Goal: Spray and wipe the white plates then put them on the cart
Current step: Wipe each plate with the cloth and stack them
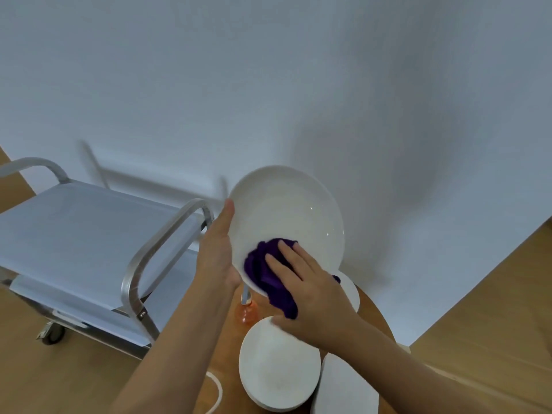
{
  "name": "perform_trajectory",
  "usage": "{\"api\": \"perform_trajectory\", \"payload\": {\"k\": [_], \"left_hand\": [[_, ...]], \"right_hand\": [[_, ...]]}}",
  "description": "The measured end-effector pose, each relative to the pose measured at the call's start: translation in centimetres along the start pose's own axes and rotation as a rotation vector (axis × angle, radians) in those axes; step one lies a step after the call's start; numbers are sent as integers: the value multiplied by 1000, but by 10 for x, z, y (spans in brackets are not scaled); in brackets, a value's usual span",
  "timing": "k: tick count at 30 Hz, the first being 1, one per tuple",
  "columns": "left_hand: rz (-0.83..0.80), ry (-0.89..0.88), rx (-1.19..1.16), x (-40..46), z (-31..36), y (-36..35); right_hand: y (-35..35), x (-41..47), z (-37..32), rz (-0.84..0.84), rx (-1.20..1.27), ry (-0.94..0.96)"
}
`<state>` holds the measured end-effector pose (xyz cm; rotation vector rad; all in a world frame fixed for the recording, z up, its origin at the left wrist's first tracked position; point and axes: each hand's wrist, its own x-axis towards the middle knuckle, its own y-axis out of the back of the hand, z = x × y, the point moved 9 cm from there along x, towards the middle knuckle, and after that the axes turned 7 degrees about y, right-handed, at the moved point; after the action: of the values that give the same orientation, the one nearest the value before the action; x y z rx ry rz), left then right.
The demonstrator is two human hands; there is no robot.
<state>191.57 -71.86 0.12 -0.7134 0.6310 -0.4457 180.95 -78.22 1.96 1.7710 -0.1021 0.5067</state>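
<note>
purple cloth (pixel 263 265) pressed by flat right hand (pixel 310 282); left hand (pixel 216 252) grips plate (pixel 286 213).

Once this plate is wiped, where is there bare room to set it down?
The cart's top shelf is bare between its two handle rails. The round wooden table is crowded: plate stacks and an orange spray bottle leave only slivers. The left hand holds the plate; the right hand presses the purple cloth.

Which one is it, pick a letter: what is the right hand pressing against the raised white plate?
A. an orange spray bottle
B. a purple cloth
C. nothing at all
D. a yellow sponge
B: the right hand presses a purple cloth against the lower inside of the white plate, which the left hand holds up by its edge.
</note>
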Motion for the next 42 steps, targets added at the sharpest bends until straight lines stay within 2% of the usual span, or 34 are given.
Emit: {"api": "perform_trajectory", "payload": {"k": [2,4,7,9,12,14,16,19,22,24,26,28,30,32,34,37,40,42], "left_hand": [[-4,26,12,-1,-4,-4],[75,-35,72,-5,0,-3],[253,-230,449,-15,25,-10],[262,-352,693,-14,43,-25],[131,-315,803,8,45,-23],[262,-290,763,29,40,13],[396,-129,579,42,7,57],[278,125,314,52,-52,79],[249,101,137,55,-50,76],[329,50,96,51,-39,79],[421,-23,143,45,-25,86],[478,-139,276,35,-1,86],[528,-305,480,21,28,79],[516,-511,622,5,53,62],[481,-652,769,-7,62,40],[506,-706,977,-15,51,10],[464,-709,971,-18,35,-4],[414,-692,889,-19,28,-1]], "right_hand": [[6,-6,5,42,-123,-29],[15,-9,3,134,-177,-15],[30,-10,-1,289,-111,12],[44,-10,8,365,139,-117],[37,-10,34,362,775,-455],[41,-11,44,449,1024,-509],[42,-9,53,482,1190,-511],[32,-9,65,514,1440,-512],[16,-15,73,484,1565,-499],[3,-24,75,390,1595,-497],[-11,-37,82,293,1544,-565],[-21,-53,97,288,1411,-735],[-23,-71,119,407,1214,-962],[-8,-77,131,589,1018,-1047],[16,-55,121,676,902,-910],[49,0,73,693,777,-517],[37,43,20,414,274,-315],[23,51,13,313,136,-358]]}}
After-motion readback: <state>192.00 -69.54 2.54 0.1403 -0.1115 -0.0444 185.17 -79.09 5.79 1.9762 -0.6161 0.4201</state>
